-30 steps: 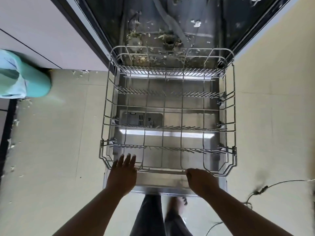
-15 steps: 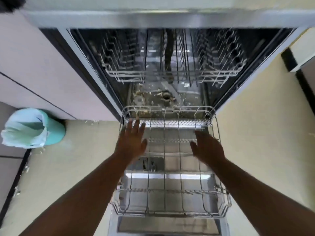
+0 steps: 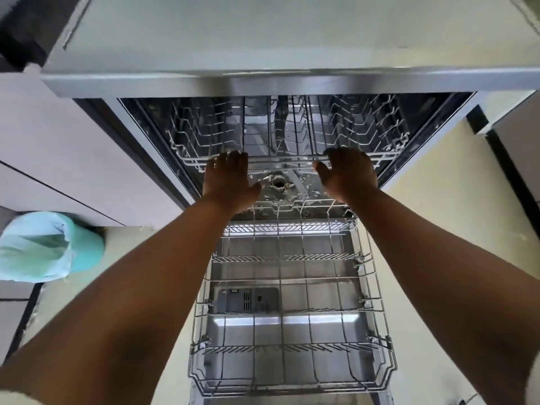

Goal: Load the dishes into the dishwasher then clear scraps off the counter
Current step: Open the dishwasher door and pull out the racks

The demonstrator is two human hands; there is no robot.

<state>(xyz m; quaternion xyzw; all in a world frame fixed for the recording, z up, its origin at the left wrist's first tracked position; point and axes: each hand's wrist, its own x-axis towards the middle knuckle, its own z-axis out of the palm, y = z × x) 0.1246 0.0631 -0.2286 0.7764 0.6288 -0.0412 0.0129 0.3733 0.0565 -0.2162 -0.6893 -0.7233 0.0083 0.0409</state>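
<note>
The dishwasher [image 3: 280, 84] stands open under the counter. Its lower rack [image 3: 377, 287] is pulled out over the lowered door and holds nothing. The upper rack [image 3: 198, 133] sits inside the tub, also bare of dishes. My left hand [image 3: 228, 179] and my right hand [image 3: 347, 173] both reach to the upper rack's front rail, fingers hooked over it, thumbs below. Food scraps [image 3: 304, 195] litter the tub floor around the round filter [image 3: 277, 184] between my hands. No dishes are in view.
A teal bin with a pale bag liner [image 3: 49, 252] stands on the floor at the left, beside white cabinet fronts [image 3: 58, 141]. The pale counter top [image 3: 292, 39] overhangs the dishwasher. The cream floor [image 3: 438, 229] runs along both sides of the open door.
Both hands left the lower rack's front edge and moved up and forward to the upper rack's front rail. My view tilted up from the floor to the counter edge.
</note>
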